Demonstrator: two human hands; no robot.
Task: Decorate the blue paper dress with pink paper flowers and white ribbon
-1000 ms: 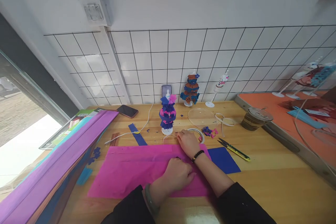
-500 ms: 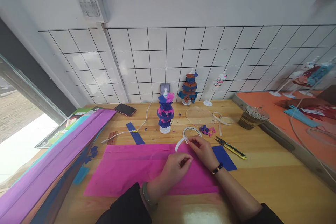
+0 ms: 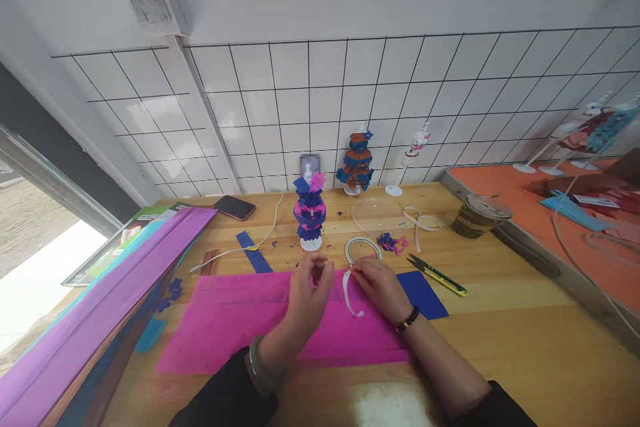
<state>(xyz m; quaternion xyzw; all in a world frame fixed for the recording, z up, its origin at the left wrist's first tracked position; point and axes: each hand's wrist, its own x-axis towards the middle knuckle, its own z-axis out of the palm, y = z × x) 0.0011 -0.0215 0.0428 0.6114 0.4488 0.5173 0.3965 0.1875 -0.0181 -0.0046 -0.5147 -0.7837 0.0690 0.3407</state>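
While right hand [image 3: 383,285] pinches white strip [image 3: 346,290], left hand [image 3: 307,295] curls half-open, empty; lidded cup [image 3: 486,206] holds brownish contents [image 3: 466,227]

Both arms angle inward, and what a contrast between them! The left arm [image 3: 227,383] slants up to the left hand [image 3: 306,297], held upright, fingers [image 3: 309,259] loosely curled, thumb [image 3: 327,275] raised, a clear gap between them. Across from it, the right arm [image 3: 447,361] leans in, right hand [image 3: 384,285] back-side up, fingertips [image 3: 356,267] pinched together, the two hands near but apart
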